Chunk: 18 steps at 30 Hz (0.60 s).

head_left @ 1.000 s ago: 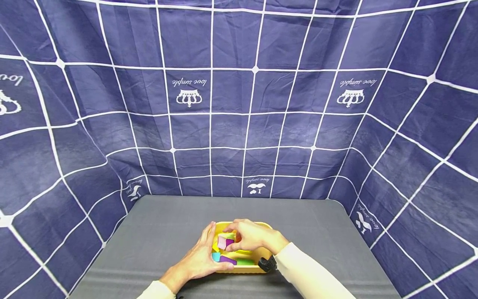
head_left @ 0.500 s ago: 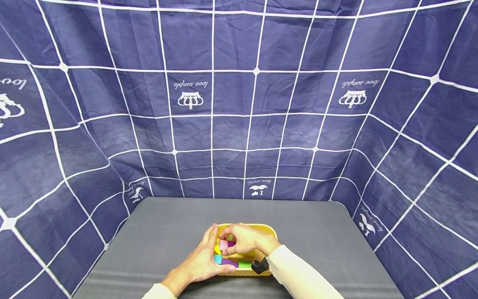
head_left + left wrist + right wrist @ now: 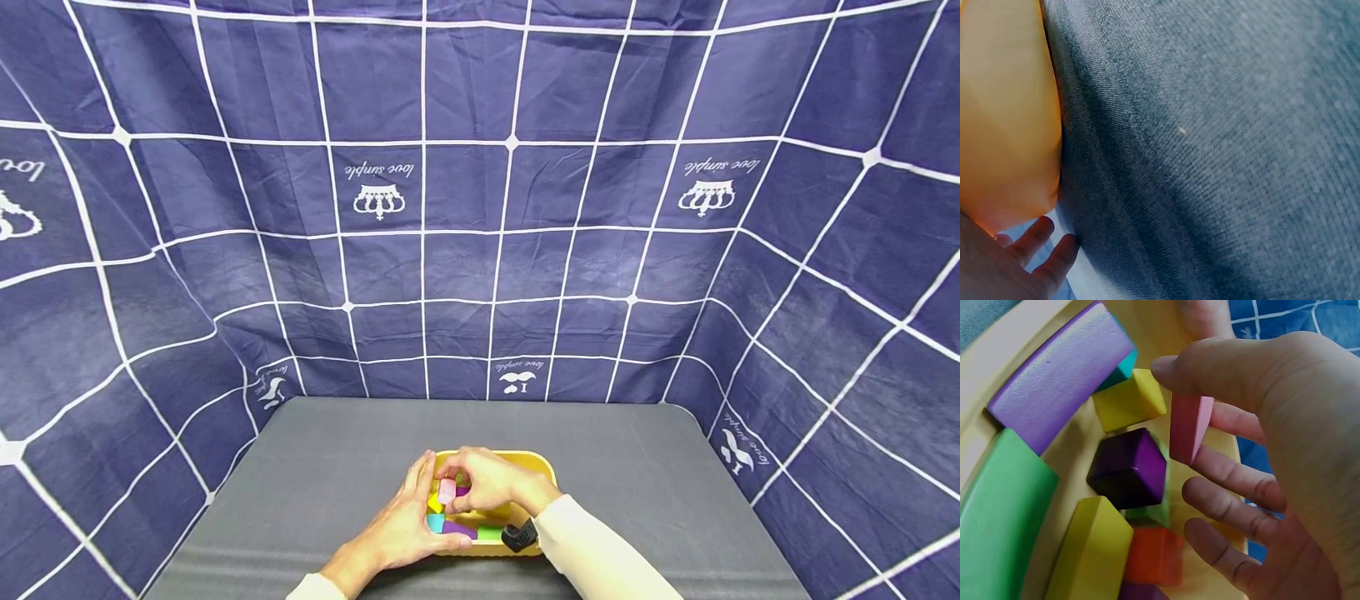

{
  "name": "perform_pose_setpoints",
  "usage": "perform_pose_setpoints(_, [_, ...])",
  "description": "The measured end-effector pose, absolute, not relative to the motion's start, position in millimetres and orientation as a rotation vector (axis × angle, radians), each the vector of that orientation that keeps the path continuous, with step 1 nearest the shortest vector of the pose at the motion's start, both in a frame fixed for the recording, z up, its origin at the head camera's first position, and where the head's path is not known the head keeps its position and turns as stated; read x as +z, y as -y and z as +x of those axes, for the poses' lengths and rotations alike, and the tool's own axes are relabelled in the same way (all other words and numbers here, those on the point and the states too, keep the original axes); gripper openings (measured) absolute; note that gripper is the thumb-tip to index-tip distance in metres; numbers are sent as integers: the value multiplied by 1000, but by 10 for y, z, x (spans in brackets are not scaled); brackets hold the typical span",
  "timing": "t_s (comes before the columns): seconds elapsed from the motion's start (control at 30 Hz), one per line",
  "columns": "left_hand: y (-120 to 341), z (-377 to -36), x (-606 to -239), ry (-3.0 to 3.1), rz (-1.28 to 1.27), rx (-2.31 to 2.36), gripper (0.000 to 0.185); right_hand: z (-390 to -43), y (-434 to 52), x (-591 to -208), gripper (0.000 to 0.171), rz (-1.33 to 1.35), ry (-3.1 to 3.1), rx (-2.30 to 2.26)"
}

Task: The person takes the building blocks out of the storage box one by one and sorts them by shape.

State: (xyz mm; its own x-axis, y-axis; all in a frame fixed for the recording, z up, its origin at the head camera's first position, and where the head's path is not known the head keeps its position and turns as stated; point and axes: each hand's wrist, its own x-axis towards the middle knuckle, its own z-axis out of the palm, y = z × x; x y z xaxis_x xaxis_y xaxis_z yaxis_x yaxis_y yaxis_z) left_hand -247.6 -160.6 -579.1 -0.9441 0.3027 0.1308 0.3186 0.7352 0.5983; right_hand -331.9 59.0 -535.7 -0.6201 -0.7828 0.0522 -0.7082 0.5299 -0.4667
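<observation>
A yellow plastic bin (image 3: 546,472) holds colored toy blocks. My right hand (image 3: 487,483) reaches into its left part and pinches a pink block (image 3: 1188,425) between thumb and fingers, the last two fingers spread free. Close by lie a dark purple cube (image 3: 1127,469), a yellow block (image 3: 1130,400) and a teal block (image 3: 1119,369). My left hand (image 3: 405,512) rests along the bin's left side, thumb over the near rim, fingers extended along the side. In the left wrist view, its fingers (image 3: 1054,265) show beyond the bin's outer wall (image 3: 1010,112).
Along the bin's near wall lie a long purple block (image 3: 1063,375) and a green block (image 3: 1004,519). Another yellow block (image 3: 1091,550) and an orange block (image 3: 1154,556) sit deeper in. The bin stands on a grey cloth-covered table (image 3: 360,450), enclosed by blue checked curtains (image 3: 465,267).
My right hand has shifted slightly left inside the bin with the pink block, which has turned a little. My left hand stays at the bin's left side.
</observation>
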Motion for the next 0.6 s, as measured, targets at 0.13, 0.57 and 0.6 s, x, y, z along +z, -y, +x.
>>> perform_pose_setpoints(0.13, [1608,-2474,-5798,2900,-516,-1017,152,-3317,-665,-5285,51,-1311,-2617,-681])
perform_pose_setpoints(0.57, [1610,-2438,-5792,2908,-497,-1020,154,-3338,-1077,-5092,54,-1266,-2659,-783])
perform_pose_setpoints(0.6, [1608,-2438,-5798,2910,-497,-1021,154,-3332,-1116,-5084,54,-1258,-2659,-796])
